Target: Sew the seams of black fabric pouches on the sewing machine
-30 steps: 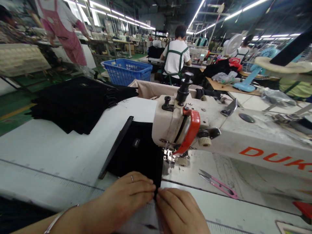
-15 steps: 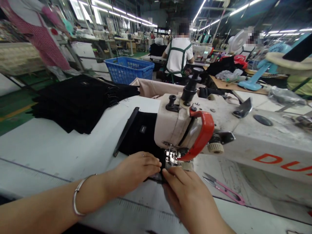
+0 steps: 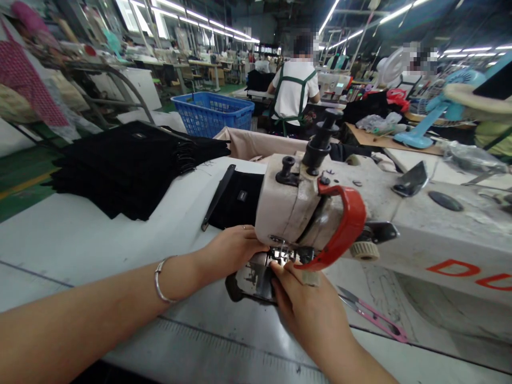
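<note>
A black fabric piece (image 3: pixel 233 205) with a small label and a dark strip along its left edge lies under the sewing machine head (image 3: pixel 286 197). My left hand (image 3: pixel 232 248), a bracelet on its wrist, presses on the fabric's near edge, fingers together beside the needle area. Just right of the presser foot (image 3: pixel 282 255) is my right hand (image 3: pixel 310 306), its fingertips close to the needle; what lies under them is too hidden to make out. Bare metal plate (image 3: pixel 256 280) shows between the hands. Pink-handled snips (image 3: pixel 376 314) lie to the right.
A stack of black fabric pieces (image 3: pixel 120 165) sits at the left of the table (image 3: pixel 60 240). Behind it stand a blue basket (image 3: pixel 212 112) and a pink cloth-lined bin (image 3: pixel 264 143). A person (image 3: pixel 294 90) sits further back. A blue fan (image 3: pixel 424 125) stands at the right.
The black fabric has moved away from me and slightly right, uncovering the metal plate. My left hand has followed it forward; my right hand has shifted slightly right.
</note>
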`<state>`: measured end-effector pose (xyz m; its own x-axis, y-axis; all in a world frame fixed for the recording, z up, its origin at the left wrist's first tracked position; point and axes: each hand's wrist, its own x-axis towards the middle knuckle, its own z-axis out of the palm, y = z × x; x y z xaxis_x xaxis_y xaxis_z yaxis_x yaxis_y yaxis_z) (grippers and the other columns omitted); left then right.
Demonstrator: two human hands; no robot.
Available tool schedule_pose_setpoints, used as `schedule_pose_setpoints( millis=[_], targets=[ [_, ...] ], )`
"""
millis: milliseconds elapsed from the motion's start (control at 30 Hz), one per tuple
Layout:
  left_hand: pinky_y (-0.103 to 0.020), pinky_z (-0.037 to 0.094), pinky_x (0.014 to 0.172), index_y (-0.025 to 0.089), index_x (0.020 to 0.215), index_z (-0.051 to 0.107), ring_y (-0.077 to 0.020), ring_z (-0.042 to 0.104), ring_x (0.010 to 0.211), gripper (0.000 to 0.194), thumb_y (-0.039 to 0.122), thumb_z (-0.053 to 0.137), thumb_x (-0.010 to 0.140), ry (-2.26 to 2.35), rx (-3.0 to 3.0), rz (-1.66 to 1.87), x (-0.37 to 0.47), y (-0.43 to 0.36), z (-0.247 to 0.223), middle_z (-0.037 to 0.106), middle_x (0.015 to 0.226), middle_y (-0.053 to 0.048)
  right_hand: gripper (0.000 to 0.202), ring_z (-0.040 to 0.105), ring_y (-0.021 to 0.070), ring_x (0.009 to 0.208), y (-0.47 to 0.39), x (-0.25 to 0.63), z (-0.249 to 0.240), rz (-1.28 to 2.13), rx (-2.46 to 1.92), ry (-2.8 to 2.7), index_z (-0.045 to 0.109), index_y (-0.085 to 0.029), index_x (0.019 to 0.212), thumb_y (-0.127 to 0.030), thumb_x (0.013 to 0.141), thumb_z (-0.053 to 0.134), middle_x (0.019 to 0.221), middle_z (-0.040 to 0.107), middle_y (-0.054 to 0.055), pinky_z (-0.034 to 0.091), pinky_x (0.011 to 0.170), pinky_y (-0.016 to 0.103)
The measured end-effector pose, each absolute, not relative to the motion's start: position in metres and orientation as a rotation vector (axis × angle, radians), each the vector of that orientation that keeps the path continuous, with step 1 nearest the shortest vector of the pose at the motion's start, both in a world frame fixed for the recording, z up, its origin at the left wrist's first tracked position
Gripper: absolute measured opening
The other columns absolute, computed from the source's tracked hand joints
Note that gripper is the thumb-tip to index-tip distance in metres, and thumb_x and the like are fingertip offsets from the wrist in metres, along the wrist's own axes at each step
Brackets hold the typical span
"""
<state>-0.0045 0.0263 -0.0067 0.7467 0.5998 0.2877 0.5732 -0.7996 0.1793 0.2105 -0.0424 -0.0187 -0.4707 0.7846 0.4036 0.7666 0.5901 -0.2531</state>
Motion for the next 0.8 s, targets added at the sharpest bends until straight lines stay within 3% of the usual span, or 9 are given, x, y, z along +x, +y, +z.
schedule_pose_setpoints(
  millis=[167, 367, 633, 800],
  targets=[
    [-0.036, 0.044, 0.107, 0.011, 0.121, 0.066, -0.0208, 0.062, 0.121, 0.041, 0.023, 0.03, 0.103, 0.943, 2.898, 0.501, -0.003, 0.03, -0.006, 0.067, 0.13, -0.002, 0.026, 0.062, 0.0314, 0.093, -0.041, 0.21, -0.018, 0.029, -1.205, -2.323, 0.069, -0.015, 0.114, -0.013, 0.094, 0.052, 0.1, 0.069, 0.013, 0.055, 0.08, 0.046],
    [-0.036, 0.047, 0.109, 0.022, 0.115, 0.067, -0.0188, 0.064, 0.119, 0.022, 0.015, 0.057, 0.096, 0.948, 2.919, 0.443, -0.006, 0.033, -0.008, 0.072, 0.122, -0.002, 0.027, 0.059, 0.0303, 0.092, -0.041, 0.209, -0.016, 0.035, -1.205, -2.315, 0.07, -0.014, 0.114, -0.014, 0.094, 0.052, 0.101, 0.068, 0.013, 0.054, 0.078, 0.045],
    [-0.039, 0.044, 0.11, 0.021, 0.114, 0.067, -0.0209, 0.062, 0.12, 0.03, 0.007, 0.044, 0.1, 0.966, 2.934, 0.436, -0.008, 0.035, -0.015, 0.071, 0.121, -0.003, 0.028, 0.057, 0.0289, 0.088, -0.042, 0.209, -0.017, 0.033, -1.246, -2.353, 0.07, -0.014, 0.116, -0.017, 0.097, 0.049, 0.092, 0.067, 0.012, 0.052, 0.078, 0.043],
    [-0.04, 0.048, 0.106, 0.023, 0.118, 0.067, -0.0222, 0.062, 0.118, 0.026, 0.015, 0.05, 0.1, 0.958, 2.931, 0.454, -0.01, 0.039, -0.001, 0.07, 0.122, -0.002, 0.029, 0.056, 0.0277, 0.087, -0.042, 0.209, -0.016, 0.037, -1.254, -2.366, 0.069, -0.015, 0.12, -0.017, 0.097, 0.051, 0.093, 0.066, 0.011, 0.051, 0.076, 0.042]
  ],
)
